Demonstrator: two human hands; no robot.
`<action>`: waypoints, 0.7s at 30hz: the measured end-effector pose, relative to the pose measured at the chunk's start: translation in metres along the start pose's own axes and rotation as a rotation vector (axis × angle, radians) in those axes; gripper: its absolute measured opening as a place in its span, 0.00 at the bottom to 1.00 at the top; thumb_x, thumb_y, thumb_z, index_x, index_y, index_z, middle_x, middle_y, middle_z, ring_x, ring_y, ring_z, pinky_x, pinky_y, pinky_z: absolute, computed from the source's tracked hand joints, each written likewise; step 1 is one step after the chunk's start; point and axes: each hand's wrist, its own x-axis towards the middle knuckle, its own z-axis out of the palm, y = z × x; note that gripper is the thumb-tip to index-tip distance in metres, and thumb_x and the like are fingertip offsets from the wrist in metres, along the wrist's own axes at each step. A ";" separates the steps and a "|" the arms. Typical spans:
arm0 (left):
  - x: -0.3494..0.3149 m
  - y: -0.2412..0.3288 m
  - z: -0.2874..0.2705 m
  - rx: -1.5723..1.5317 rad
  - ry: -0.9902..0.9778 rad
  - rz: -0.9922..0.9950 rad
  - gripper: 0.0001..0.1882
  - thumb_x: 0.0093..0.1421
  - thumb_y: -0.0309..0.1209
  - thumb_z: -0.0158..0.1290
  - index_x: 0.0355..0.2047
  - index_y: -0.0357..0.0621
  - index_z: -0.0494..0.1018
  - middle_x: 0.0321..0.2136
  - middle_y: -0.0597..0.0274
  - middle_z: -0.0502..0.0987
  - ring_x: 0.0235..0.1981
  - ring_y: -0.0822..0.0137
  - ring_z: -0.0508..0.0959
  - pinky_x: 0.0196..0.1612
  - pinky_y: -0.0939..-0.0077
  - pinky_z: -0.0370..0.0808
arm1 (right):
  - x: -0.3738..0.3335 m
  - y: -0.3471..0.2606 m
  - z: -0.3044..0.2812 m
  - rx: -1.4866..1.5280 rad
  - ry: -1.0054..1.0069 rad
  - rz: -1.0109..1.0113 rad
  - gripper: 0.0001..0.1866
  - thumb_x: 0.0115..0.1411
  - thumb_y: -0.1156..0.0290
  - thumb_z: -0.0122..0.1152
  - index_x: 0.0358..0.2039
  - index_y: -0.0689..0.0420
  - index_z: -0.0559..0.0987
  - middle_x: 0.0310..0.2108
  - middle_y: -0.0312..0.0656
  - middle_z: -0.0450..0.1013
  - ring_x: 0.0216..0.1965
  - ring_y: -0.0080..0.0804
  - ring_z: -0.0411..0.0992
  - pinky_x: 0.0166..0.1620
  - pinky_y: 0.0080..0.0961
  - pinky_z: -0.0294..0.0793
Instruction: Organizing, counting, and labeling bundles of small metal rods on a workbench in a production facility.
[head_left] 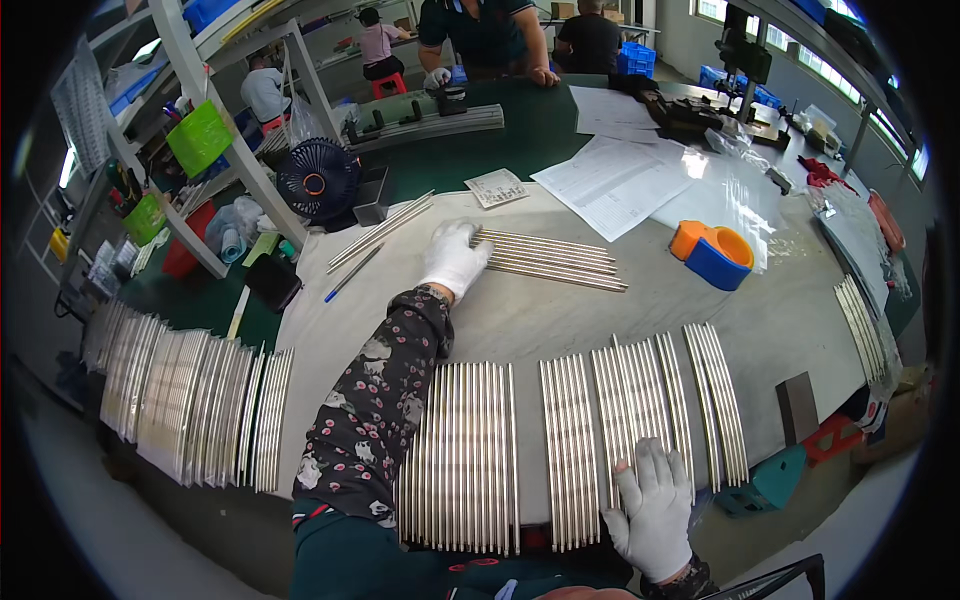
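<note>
My left hand [455, 262], in a white glove, reaches to the middle of the table. Its curled fingers close over the left ends of several thin shiny metal rods [555, 260], which lie fanned out to the right. My right hand [655, 510], also gloved, rests with fingers stretched flat on the near end of a group of metal rods [635, 400]. To its left lie another group of rods [570, 450] and a wider row [465, 450], partly covered by my left sleeve. A narrower group of rods [716, 400] lies to its right.
Bundles of rods [180, 400] line the left edge. Near my left hand are loose rods [380, 232], a blue pen [353, 274] and a fan [318, 182]. Orange and blue tape rings [715, 255] and papers [615, 185] lie to the right. A person [485, 40] stands across the table.
</note>
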 end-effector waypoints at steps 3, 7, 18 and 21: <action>0.021 0.013 0.010 0.156 0.200 -0.132 0.23 0.50 0.49 0.48 0.46 0.58 0.72 0.59 0.62 0.55 0.61 0.55 0.50 0.57 0.51 0.54 | -0.001 -0.003 0.003 -0.039 0.150 -0.087 0.30 0.48 0.58 0.50 0.50 0.59 0.62 0.48 0.59 0.60 0.50 0.59 0.59 0.50 0.52 0.56; 0.059 0.027 0.013 0.180 0.186 -0.458 0.23 0.51 0.51 0.45 0.45 0.62 0.73 0.58 0.64 0.57 0.60 0.58 0.52 0.56 0.56 0.55 | -0.001 -0.002 -0.006 -0.029 0.114 -0.022 0.29 0.42 0.60 0.56 0.46 0.58 0.68 0.51 0.55 0.60 0.54 0.53 0.57 0.56 0.47 0.53; 0.096 0.049 0.027 0.208 0.113 -0.817 0.25 0.54 0.50 0.44 0.52 0.63 0.67 0.59 0.74 0.55 0.61 0.61 0.50 0.60 0.47 0.40 | 0.000 0.006 0.000 -0.097 0.041 -0.083 0.32 0.42 0.58 0.55 0.48 0.60 0.66 0.50 0.61 0.61 0.52 0.58 0.58 0.54 0.52 0.55; 0.084 0.042 0.017 0.154 0.080 -0.782 0.25 0.55 0.50 0.42 0.53 0.65 0.65 0.60 0.75 0.52 0.62 0.63 0.48 0.61 0.48 0.39 | -0.001 0.011 0.006 -0.141 0.062 -0.115 0.33 0.45 0.56 0.53 0.50 0.60 0.65 0.49 0.64 0.61 0.52 0.60 0.59 0.52 0.55 0.55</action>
